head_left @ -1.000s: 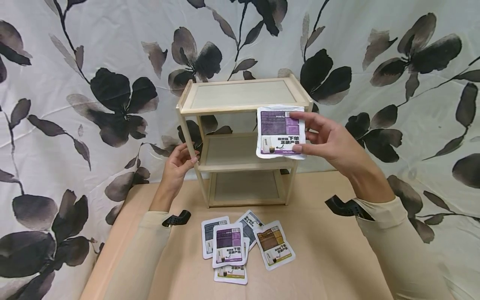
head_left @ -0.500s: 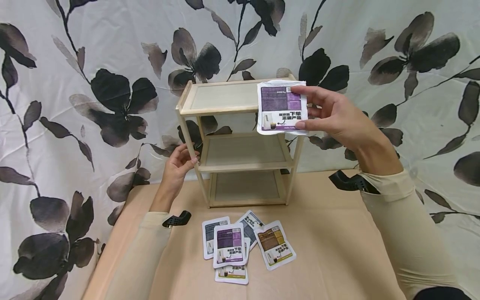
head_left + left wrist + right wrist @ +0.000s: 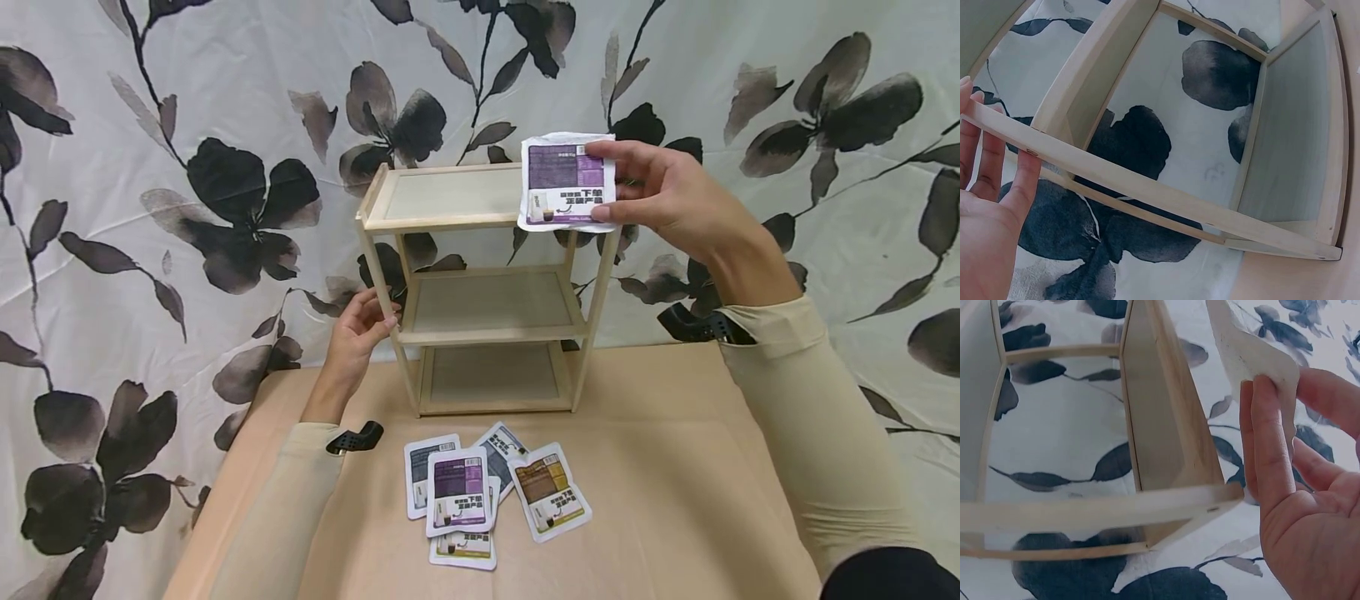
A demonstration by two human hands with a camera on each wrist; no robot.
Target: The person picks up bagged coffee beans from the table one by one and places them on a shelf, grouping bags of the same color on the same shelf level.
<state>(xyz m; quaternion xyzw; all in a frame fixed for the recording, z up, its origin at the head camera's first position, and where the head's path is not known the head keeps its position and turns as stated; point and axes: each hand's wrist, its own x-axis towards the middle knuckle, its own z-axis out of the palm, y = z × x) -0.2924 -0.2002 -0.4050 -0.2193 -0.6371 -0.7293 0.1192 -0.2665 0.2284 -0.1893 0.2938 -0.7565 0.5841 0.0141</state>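
My right hand (image 3: 675, 196) pinches a purple-and-white sachet (image 3: 566, 183) by its right edge, thumb in front. The sachet is upright, in front of the right end of the top board of a three-tier wooden shelf (image 3: 491, 337). In the right wrist view the sachet's pale back (image 3: 1260, 356) shows between thumb and fingers. My left hand (image 3: 351, 342) holds the shelf's front left post (image 3: 1116, 169), thumb on the near side and fingers behind it.
On the table (image 3: 637, 500) before the shelf lie several sachets: a purple one (image 3: 459, 492) on top of others, and a brown one (image 3: 551, 492) at the right. Behind stands a flower-patterned cloth (image 3: 247, 100).
My right hand has raised the purple sachet from the level below the top board to about that board's height. The left hand stays on the post.
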